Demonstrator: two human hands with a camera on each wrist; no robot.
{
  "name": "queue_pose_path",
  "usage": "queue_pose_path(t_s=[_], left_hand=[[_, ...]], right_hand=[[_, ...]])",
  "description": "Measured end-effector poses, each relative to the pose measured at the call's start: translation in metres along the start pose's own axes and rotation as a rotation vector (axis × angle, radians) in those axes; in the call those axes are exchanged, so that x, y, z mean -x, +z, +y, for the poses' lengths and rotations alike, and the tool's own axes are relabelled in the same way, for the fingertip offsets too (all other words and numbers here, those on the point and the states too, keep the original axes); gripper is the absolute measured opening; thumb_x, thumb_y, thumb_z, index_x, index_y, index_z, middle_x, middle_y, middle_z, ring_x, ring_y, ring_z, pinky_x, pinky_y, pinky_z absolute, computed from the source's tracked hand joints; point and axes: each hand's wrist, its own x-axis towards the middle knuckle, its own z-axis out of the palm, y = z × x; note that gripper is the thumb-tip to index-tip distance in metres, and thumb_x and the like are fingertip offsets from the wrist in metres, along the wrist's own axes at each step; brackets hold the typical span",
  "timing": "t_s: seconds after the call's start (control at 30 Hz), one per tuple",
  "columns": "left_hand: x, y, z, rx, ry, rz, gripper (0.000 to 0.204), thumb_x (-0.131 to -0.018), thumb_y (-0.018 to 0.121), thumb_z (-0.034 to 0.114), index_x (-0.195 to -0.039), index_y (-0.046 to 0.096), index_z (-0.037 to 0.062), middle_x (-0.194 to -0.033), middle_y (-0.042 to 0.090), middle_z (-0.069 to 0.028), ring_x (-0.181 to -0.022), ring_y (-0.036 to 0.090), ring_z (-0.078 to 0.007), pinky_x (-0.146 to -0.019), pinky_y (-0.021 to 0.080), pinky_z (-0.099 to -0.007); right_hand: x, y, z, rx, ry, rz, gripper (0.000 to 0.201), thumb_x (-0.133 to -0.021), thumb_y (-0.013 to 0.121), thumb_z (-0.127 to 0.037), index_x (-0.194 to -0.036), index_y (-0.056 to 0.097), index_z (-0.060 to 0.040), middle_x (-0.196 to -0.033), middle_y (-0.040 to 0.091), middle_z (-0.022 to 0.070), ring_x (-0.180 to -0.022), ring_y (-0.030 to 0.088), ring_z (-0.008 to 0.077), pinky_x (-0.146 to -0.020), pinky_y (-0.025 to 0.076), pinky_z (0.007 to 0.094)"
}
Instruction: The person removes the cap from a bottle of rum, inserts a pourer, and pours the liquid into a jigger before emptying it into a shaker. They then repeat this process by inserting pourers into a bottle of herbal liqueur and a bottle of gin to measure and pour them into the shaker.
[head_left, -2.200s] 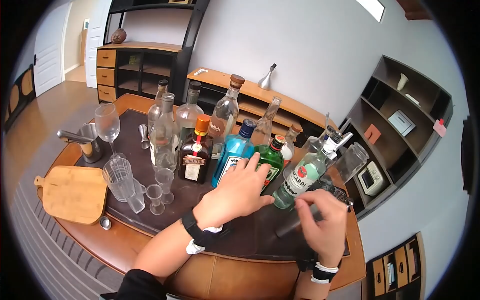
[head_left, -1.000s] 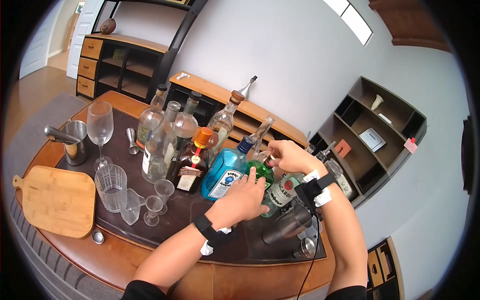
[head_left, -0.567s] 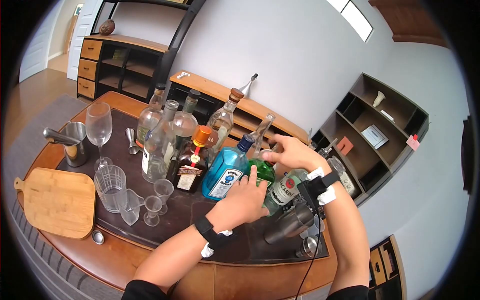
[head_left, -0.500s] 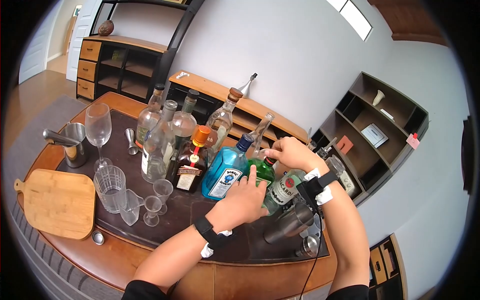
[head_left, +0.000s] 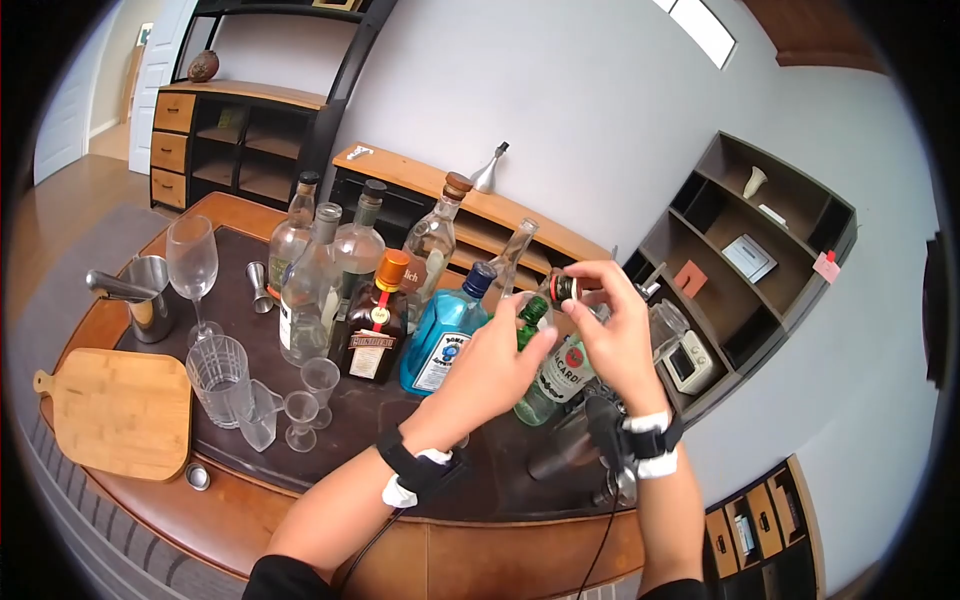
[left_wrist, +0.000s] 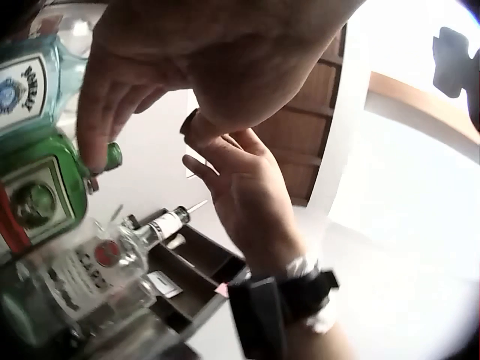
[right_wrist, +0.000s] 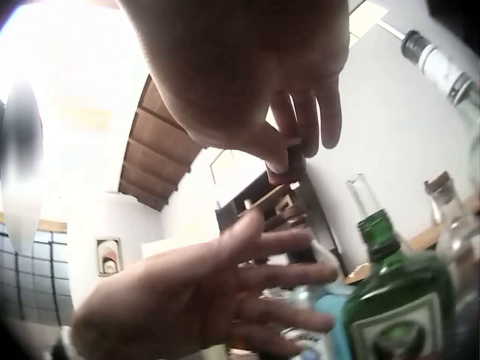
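My right hand (head_left: 618, 335) pinches a dark cap with a red band (head_left: 563, 288), held up right of the green bottle's bare neck (head_left: 533, 308). In the right wrist view the cap (right_wrist: 286, 169) is between thumb and fingers of that hand (right_wrist: 247, 75). My left hand (head_left: 485, 370) is in front of the green bottle and hides most of its body; the right wrist view shows this hand (right_wrist: 187, 289) with fingers spread, beside the green bottle (right_wrist: 405, 300). The blue bottle (head_left: 440, 335) stands to its left, the clear Bacardi bottle (head_left: 560, 380) to its right.
More bottles, such as the orange-capped one (head_left: 375, 335), stand at left. Beyond are a wine glass (head_left: 193, 260), small glasses (head_left: 302, 412), a metal cup (head_left: 150, 312) and a wooden board (head_left: 122, 412). A dark metal tumbler (head_left: 560, 448) stands near the front right.
My right hand has moved from the green bottle's top, and the cap is now off the neck in its fingers. My left hand has risen from the bottle's front.
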Motion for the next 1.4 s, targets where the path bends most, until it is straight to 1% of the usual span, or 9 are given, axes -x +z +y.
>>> queue_pose_path(t_s=[0.13,0.4,0.5,0.8,0.93,0.97,1.13,1.23,1.4], left_hand=[[0.002,-0.003,0.020,0.800,-0.068,-0.255,0.038,-0.108,0.061,0.024,-0.140,0.054,0.0028,-0.114,0.071,-0.0077,-0.092,0.068,-0.0111,-0.077,0.057,-0.0263],[0.081,-0.070,0.079,0.040,-0.062,0.026,0.020,-0.098,0.076,0.015,-0.109,0.064,0.0031,-0.090,0.065,0.0047,-0.074,0.055,-0.0015,-0.066,0.045,-0.0192],[0.146,-0.127,0.080,-0.504,0.156,0.152,0.027,-0.086,0.084,0.019,-0.101,0.066,0.0054,-0.075,0.060,-0.0029,-0.060,0.051,-0.0111,-0.055,0.043,-0.0283],[0.300,-0.233,0.009,-1.244,-0.511,0.409,0.034,-0.083,0.083,0.023,-0.104,0.065,0.0016,-0.085,0.072,-0.0164,-0.075,0.071,-0.0337,-0.068,0.056,-0.0422],[0.317,-0.243,-0.021,-1.294,-0.267,0.458,0.048,-0.082,0.088,0.024,-0.118,0.061,0.0046,-0.084,0.072,-0.0138,-0.075,0.070,-0.0340,-0.072,0.056,-0.0436],[0.298,-0.210,0.010,-1.185,-0.517,0.557,0.059,-0.079,0.090,0.016,-0.127,0.056,0.0052,-0.087,0.070,-0.0140,-0.075,0.068,-0.0330,-0.074,0.055,-0.0438],[0.290,-0.227,-0.019,-0.580,-0.093,0.505,0.041,-0.094,0.069,-0.005,-0.127,0.047,0.0053,-0.090,0.045,0.0018,-0.074,0.044,-0.0061,-0.059,0.038,-0.0216],[0.233,-0.160,0.033,-0.478,-0.114,0.425,0.011,-0.102,0.063,0.006,-0.107,0.053,0.0063,-0.090,0.047,0.0022,-0.072,0.043,-0.0038,-0.059,0.037,-0.0204],[0.132,-0.078,0.066,-0.125,0.148,0.166,0.037,-0.113,0.048,0.026,-0.081,0.047,0.0078,-0.068,0.039,0.0026,-0.062,0.036,-0.0062,-0.056,0.028,-0.0242]], right_hand=[[0.054,0.017,-0.030,-0.133,0.026,0.237,0.031,-0.084,0.073,0.008,-0.113,0.064,0.0007,-0.116,0.068,0.0122,-0.098,0.066,0.0178,-0.088,0.053,0.0318],[0.095,0.048,-0.051,-0.642,0.093,0.259,0.033,-0.089,0.066,0.008,-0.121,0.062,0.0021,-0.130,0.063,0.0142,-0.117,0.064,0.0218,-0.100,0.052,0.0338],[0.095,0.037,-0.057,-0.434,-0.095,0.205,0.025,-0.085,0.067,0.009,-0.109,0.066,0.0015,-0.117,0.067,0.0160,-0.107,0.067,0.0249,-0.091,0.054,0.0329],[0.099,0.020,-0.049,-0.454,-0.203,0.211,0.020,-0.085,0.066,0.008,-0.104,0.065,0.0025,-0.106,0.067,0.0166,-0.097,0.069,0.0304,-0.087,0.054,0.0348],[0.104,0.026,-0.048,-0.465,-0.246,0.232,0.016,-0.084,0.066,0.005,-0.099,0.063,0.0009,-0.102,0.064,0.0167,-0.095,0.066,0.0376,-0.081,0.053,0.0425],[0.105,0.024,-0.044,-0.458,-0.249,0.179,0.018,-0.085,0.068,0.003,-0.103,0.066,-0.0003,-0.107,0.067,0.0156,-0.099,0.068,0.0344,-0.086,0.055,0.0388],[0.104,0.041,-0.036,-0.435,-0.316,0.317,0.007,-0.083,0.061,-0.001,-0.090,0.059,0.0013,-0.096,0.061,0.0161,-0.091,0.063,0.0371,-0.080,0.052,0.0478],[0.106,0.040,-0.036,-0.397,-0.280,0.285,0.007,-0.087,0.066,-0.001,-0.093,0.062,-0.0009,-0.095,0.062,0.0124,-0.091,0.063,0.0337,-0.082,0.051,0.0440],[0.108,0.007,-0.039,-0.388,-0.255,0.493,0.009,-0.086,0.069,0.000,-0.094,0.065,-0.0008,-0.095,0.065,0.0121,-0.090,0.066,0.0324,-0.080,0.053,0.0423]])
